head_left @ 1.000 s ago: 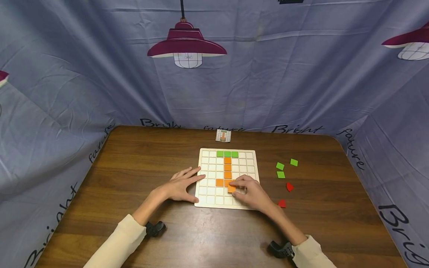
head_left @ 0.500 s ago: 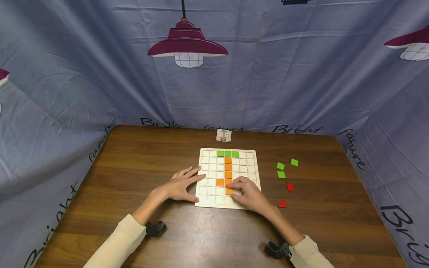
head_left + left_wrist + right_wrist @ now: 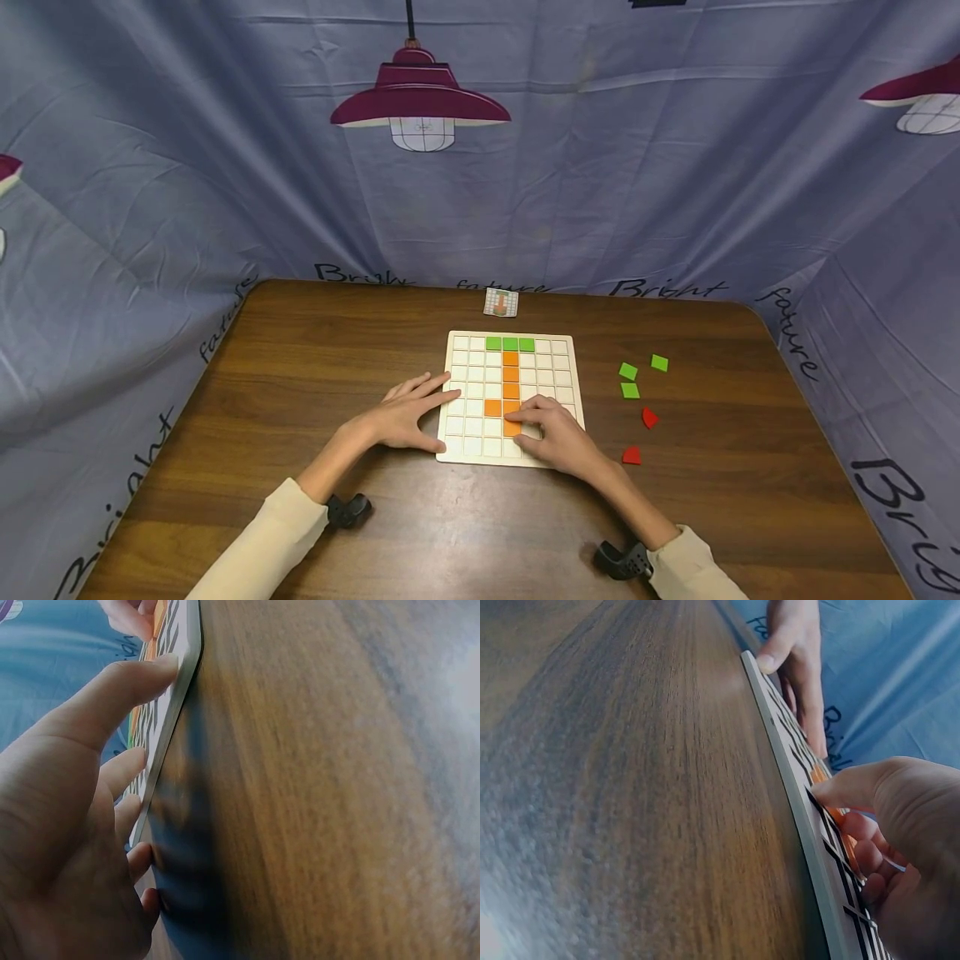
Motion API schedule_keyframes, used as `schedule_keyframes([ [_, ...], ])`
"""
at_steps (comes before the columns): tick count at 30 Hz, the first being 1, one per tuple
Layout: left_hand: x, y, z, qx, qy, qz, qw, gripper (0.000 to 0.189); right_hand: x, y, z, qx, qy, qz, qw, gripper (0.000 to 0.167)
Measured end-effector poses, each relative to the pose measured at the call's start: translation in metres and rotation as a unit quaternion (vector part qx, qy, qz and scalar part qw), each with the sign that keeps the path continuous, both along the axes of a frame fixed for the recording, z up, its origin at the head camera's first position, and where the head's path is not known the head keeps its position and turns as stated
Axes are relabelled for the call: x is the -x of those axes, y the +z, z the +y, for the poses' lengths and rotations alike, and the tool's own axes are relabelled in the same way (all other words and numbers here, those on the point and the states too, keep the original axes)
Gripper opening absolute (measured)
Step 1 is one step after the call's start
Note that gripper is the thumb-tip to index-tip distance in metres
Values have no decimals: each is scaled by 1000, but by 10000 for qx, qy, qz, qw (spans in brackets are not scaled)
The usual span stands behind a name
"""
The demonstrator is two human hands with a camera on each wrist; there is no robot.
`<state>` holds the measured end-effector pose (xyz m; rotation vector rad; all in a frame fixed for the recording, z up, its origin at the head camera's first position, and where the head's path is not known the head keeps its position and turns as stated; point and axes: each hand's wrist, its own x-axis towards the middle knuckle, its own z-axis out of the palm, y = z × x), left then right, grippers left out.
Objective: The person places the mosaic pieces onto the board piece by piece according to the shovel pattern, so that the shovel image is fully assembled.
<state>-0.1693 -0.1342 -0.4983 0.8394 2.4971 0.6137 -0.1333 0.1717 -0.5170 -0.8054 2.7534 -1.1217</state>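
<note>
A white square grid board (image 3: 472,447) lies on the table. My left hand (image 3: 401,417) rests at its left edge, fingers spread and straight, with the thumb on the front left corner. My right hand (image 3: 558,433) pinches an orange square tile (image 3: 512,428) between thumb and fingers. That tile lies in a cell at the lower end of a column of orange tiles (image 3: 511,374), its right side partly covered by the fingers. One more orange tile (image 3: 492,408) sits left of the column. Three green tiles (image 3: 510,344) form a row across the top.
Right of the board lie three loose green tiles (image 3: 630,390) and two red pieces (image 3: 632,456) with a curved side. A small pattern card (image 3: 501,302) lies behind the board, near the table's back edge. A blue-grey curtain (image 3: 570,183) surrounds the wooden table (image 3: 337,333).
The orange tile in my right hand has shifted slightly left and down, from lying askew over the grid lines to lining up with the column. My left hand has stayed put.
</note>
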Motion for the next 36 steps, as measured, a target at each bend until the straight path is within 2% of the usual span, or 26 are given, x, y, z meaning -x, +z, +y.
schedule_keyframes([
  [7, 0, 0, 0, 0, -12, 13, 10000, 87, -1, 0, 0, 15, -71, -7, 10000, 32],
  [15, -1, 0, 0, 38, -17, 14, 10000, 88, 2, 1, 14, 413, -395, 123, 9983, 29],
  [20, -1, -1, 0, 57, -25, 61, 10000, 88, 8, 6, 39, 441, -803, 377, 9951, 28],
  [26, -1, -1, 0, 25, -16, 43, 10000, 89, 11, 8, 79, 229, -1380, 363, 9895, 29],
  [36, -1, -2, 0, 17, -12, 42, 10000, 88, 12, 2, 138, -31, -2001, 583, 9780, 32],
])
